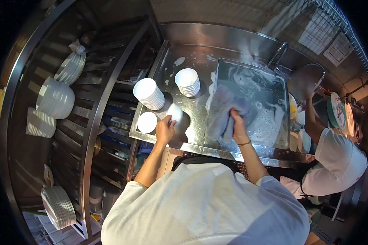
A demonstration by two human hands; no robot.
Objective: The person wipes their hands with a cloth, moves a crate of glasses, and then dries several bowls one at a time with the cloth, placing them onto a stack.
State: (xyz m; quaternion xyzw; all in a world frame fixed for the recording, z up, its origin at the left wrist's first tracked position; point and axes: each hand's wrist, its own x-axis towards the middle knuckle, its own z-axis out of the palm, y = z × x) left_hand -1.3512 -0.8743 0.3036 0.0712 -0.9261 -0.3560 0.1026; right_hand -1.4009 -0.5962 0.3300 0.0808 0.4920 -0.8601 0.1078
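My left hand (166, 129) is closed on a white bowl (175, 114), tilted above the steel counter (196, 110). Just beside it stand two stacks of white bowls, one at the back left (148, 94) and one farther right (187, 82). Another white bowl (147, 122) sits at the counter's front left corner. My right hand (238, 127) grips a grey-purple cloth (227, 112), which hangs over the left edge of the sink (217, 77). Soapy water (259, 98) with patches of foam fills the sink.
On the left, a metal rack (95, 122) holds stacked bowls (55, 98) and plates (58, 207). A faucet (279, 55) rises behind the sink. At the right, a co-worker in a white shirt (341, 157) reaches forward near more dishes (304, 141) and a green plate (336, 110).
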